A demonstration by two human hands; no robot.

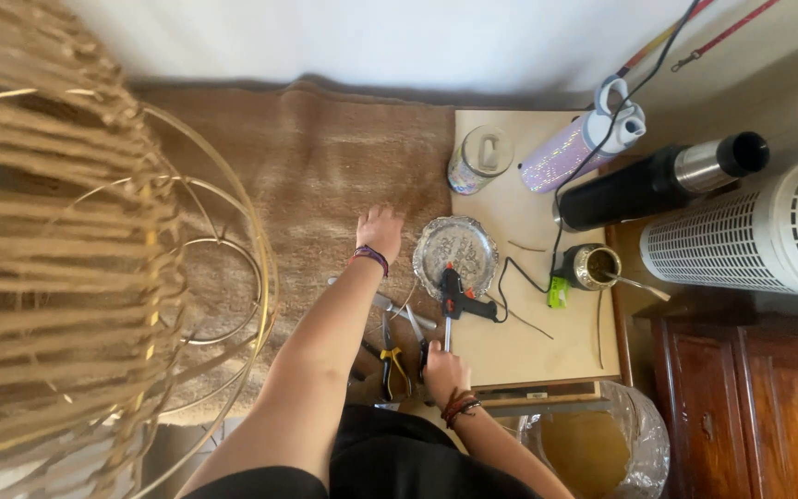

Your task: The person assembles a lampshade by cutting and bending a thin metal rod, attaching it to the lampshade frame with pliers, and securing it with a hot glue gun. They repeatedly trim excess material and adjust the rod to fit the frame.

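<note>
Rope-wrapped wire frame [76, 240] fills nine o'clock. Glitter bottle [579, 146] lies at one o'clock on the board [528, 342]. Left hand [379, 226] presses flat on the rug [325, 166], fingers together. Right hand [443, 370] pinches a thin metal tool [447, 331] beside the pliers [392, 356].

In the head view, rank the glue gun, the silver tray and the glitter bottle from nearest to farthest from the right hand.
From the right hand:
1. Glue gun, just ahead on the board's edge.
2. Silver tray, beyond the gun.
3. Glitter bottle, far corner, to the right.
</note>
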